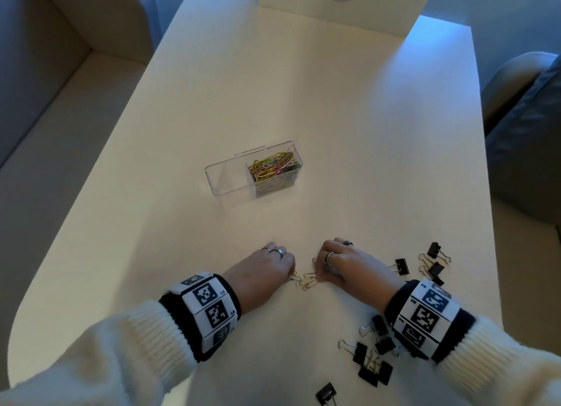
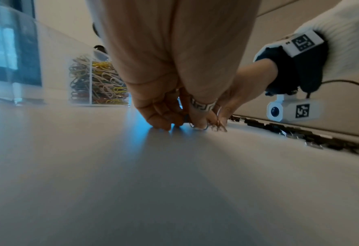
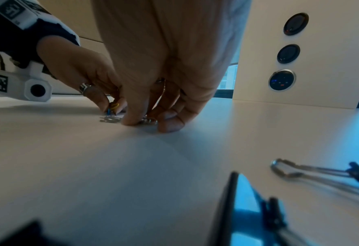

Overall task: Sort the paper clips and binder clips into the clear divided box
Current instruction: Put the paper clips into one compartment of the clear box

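Note:
The clear divided box [image 1: 226, 179] stands mid-table; its right compartment holds a heap of coloured paper clips [image 1: 273, 166], its left one looks bare. A few loose paper clips [image 1: 307, 281] lie near the front edge between my hands. My left hand [image 1: 291, 274] has its fingers curled down and pinches a yellow and a blue clip [image 3: 113, 107]. My right hand [image 1: 319, 272] pinches clips [image 3: 148, 120] against the table with its thumb and fingertips. Black binder clips [image 1: 434, 263] lie scattered to the right, with more binder clips [image 1: 372, 360] under my right wrist.
One binder clip [image 1: 326, 393] sits at the table's front edge. A white upright panel [image 1: 340, 2] with round dark sockets stands at the far end. Sofas flank the white table [image 1: 364, 163] on both sides.

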Available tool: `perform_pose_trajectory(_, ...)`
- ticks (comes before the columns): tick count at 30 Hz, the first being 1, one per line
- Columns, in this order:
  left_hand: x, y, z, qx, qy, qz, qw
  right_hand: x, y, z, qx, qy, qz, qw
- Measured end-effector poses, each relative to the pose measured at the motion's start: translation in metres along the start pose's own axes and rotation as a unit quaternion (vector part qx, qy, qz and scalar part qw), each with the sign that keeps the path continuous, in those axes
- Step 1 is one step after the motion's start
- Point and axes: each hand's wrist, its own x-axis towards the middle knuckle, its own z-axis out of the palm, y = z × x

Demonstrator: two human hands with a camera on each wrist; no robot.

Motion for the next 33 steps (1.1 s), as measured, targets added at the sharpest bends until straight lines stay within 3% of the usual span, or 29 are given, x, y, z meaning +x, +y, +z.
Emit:
perform_pose_trajectory(1, 0.001, 0.001, -0.004, -0.023, -0.027, -0.025, 0.999, 0.000, 0.001, -0.002, 0.002, 0.003, -0.002, 1.000)
perform_pose_trajectory(7, -0.001, 0.002, -0.007, -0.112, -0.019, -0.106, 0.988, -0.002, 0.001, -0.018, 0.084, 0.042, 0.078, 0.993)
perform_pose_trajectory(11, 0.000, 0.008, -0.005, -0.156, -0.014, -0.105, 0.982, 0.003, -0.004, -0.008, 0.123, 0.020, 0.150, 0.981)
perform_pose_trajectory(14, 0.001, 0.016, -0.005, -0.182, -0.037, -0.105, 0.977, 0.004, -0.007, 0.002, 0.141, 0.056, 0.184, 0.971)
perform_pose_trajectory(21, 0.000, 0.022, -0.005, -0.227, -0.037, -0.118, 0.966, 0.006, -0.012, 0.006, 0.099, 0.038, 0.156, 0.982)
perform_pose_trajectory(28, -0.002, 0.018, -0.008, -0.271, 0.042, -0.137, 0.952, -0.002, -0.015, 0.001, 0.075, 0.027, 0.119, 0.990)
perform_pose_trajectory(33, 0.003, 0.007, -0.053, -0.316, 0.231, -0.153, 0.907, 0.010, -0.010, -0.020, 0.092, 0.068, 0.107, 0.988)
